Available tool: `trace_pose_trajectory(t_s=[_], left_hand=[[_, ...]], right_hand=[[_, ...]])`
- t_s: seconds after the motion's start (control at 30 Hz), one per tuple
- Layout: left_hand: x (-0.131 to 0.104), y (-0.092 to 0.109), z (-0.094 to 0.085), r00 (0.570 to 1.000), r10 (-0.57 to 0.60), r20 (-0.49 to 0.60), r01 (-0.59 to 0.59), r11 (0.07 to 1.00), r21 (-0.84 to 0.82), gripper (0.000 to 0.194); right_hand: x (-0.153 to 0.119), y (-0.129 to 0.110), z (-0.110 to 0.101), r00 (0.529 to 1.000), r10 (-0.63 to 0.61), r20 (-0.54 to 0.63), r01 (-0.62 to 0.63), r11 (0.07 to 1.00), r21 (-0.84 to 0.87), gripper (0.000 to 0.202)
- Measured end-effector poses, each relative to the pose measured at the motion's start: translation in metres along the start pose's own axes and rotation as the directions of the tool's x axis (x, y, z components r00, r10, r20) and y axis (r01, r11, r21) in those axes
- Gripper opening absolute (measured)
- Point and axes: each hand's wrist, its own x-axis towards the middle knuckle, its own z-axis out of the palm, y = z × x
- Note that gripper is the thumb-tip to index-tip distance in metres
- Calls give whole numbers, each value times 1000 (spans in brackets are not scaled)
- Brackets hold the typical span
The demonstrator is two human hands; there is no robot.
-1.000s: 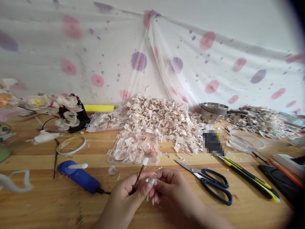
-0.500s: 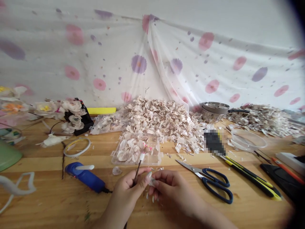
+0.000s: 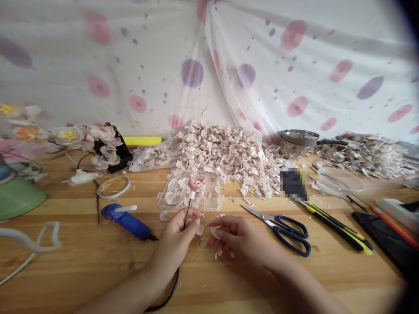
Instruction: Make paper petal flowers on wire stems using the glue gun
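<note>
My left hand (image 3: 178, 233) is closed round a thin dark stem, which stands upright with a white collar (image 3: 191, 195) and a small pale bud with red marks (image 3: 195, 184) on top. By the left thumb tip is a small translucent petal (image 3: 200, 230); whether it is gripped or lies on the wood cannot be made out. To the right, my right hand (image 3: 229, 235) is apart from the left, its fingers loosely curved and slightly spread, with nothing clearly held between them. Behind the bud lies a clear compartment box (image 3: 213, 198) with loose petals (image 3: 175, 189).
Scissors (image 3: 290, 231) and a yellow-black cutter (image 3: 340, 226) lie on the right. A blue glue gun (image 3: 132, 224) is on the left. A petal heap (image 3: 225, 152), white ring (image 3: 114, 187), green object (image 3: 19, 198) and clear lid (image 3: 340, 181) are farther back.
My hands have drawn apart, the right one moving off the petal and the left thumb. The bud stands a little farther left, and the camera view has shifted.
</note>
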Motion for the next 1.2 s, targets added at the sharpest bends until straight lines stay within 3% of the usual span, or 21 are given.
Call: trace_pose_trajectory(t_s=[0.1,0.27,0.4,0.53,0.63,0.73,0.93,1.2], left_hand=[[-1,0,0,1000,-21,-6,21,1000,-20,15],[-3,0,-1,999,-30,12,30,998,-49,27],[-6,2,2,986,-38,160,52,995,-84,40],[-11,6,8,946,-17,325,86,976,-198,36],[-14,9,10,931,-12,365,110,963,-247,31],[-14,11,9,941,-13,338,101,965,-243,33],[-12,9,6,984,-81,160,102,987,-127,32],[-11,4,4,988,-89,129,110,980,-164,35]], right_hand=[[1,0,-2,1000,-7,2,7,1000,-28,22],[1,-4,-2,992,-112,-50,112,994,-2,30],[-1,-5,-1,984,-176,30,171,976,135,42],[0,-3,1,975,-189,117,159,961,228,61],[1,-2,3,968,-184,170,141,961,237,67],[1,0,5,970,-180,161,140,963,231,62],[-3,-3,-1,979,-195,63,182,969,165,55],[-9,-15,-6,983,-185,-5,185,975,127,42]])
